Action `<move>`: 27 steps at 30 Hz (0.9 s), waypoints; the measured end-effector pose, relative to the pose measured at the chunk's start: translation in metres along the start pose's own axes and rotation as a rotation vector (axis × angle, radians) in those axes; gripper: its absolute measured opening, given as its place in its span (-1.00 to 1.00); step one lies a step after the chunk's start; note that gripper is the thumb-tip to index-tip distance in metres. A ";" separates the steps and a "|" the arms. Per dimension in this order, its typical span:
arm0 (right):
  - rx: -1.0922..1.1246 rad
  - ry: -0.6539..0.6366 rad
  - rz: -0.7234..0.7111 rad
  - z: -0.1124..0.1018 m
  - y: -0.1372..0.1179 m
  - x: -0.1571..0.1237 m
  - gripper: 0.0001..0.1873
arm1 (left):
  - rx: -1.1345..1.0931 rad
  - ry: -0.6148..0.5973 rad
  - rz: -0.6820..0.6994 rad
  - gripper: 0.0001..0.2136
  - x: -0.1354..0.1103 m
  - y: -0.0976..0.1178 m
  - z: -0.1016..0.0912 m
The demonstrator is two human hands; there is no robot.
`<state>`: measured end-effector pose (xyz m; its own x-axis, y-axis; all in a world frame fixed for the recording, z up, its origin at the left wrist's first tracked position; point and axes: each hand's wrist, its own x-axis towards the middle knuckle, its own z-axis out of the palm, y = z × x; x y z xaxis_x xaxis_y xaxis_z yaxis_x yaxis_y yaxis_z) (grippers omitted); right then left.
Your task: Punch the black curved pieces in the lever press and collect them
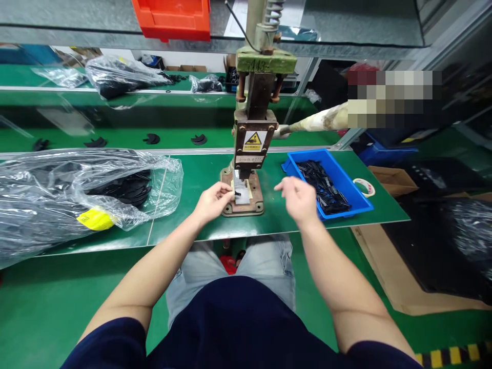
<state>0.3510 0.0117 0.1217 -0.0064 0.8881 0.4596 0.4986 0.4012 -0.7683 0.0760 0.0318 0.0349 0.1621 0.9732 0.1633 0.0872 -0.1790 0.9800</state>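
My left hand [213, 201] rests at the left side of the press base [246, 209], thumb and forefinger pinched together. At their tips is a small black part [238, 194], lying over the light metal plate [242, 199] under the press ram [246, 173]. My right hand [299, 199] hovers over the green table between the press and a blue bin [342, 177], slightly blurred. Its forefinger points left and the other fingers are partly bent, with nothing visible in them. Many thin black parts [325, 187] fill the bin.
A large clear plastic bag [161, 192] of black curved pieces covers the table's left. Several black curved pieces [199, 139] lie along the back strip. The press lever [319, 120] juts out to the right. A tape roll [364, 187] leans by the bin. An orange bin [172, 20] sits above.
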 end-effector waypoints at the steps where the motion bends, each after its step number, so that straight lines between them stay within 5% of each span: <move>1: -0.010 0.076 -0.035 -0.015 -0.005 0.018 -0.57 | 0.070 0.039 0.019 -0.76 0.011 -0.004 -0.002; 4: 0.135 0.296 -0.280 -0.053 -0.043 0.064 -0.44 | 0.379 0.053 0.112 -0.82 0.037 -0.009 -0.007; 8: 0.376 0.175 -0.443 -0.067 -0.115 0.083 -0.02 | 0.753 -0.070 0.293 -0.82 0.051 -0.008 -0.011; 11: 0.393 0.165 -0.476 -0.058 -0.138 0.074 -0.21 | 0.863 -0.151 0.396 -0.77 0.053 -0.006 -0.012; 18: 0.170 0.110 -0.570 -0.049 -0.099 0.035 -0.74 | 0.870 -0.212 0.442 -0.75 0.057 -0.007 -0.013; 23: 0.145 0.056 -0.607 -0.031 -0.057 -0.002 -0.76 | 0.846 -0.194 0.442 -0.76 0.055 -0.005 -0.012; 27: 0.125 0.158 -0.649 -0.012 -0.029 -0.018 -0.80 | 0.878 -0.193 0.416 -0.75 0.047 0.002 -0.010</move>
<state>0.3466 -0.0190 0.1408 -0.1390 0.4186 0.8975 0.3329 0.8733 -0.3558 0.0739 0.0791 0.0457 0.4957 0.7819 0.3779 0.6720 -0.6210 0.4034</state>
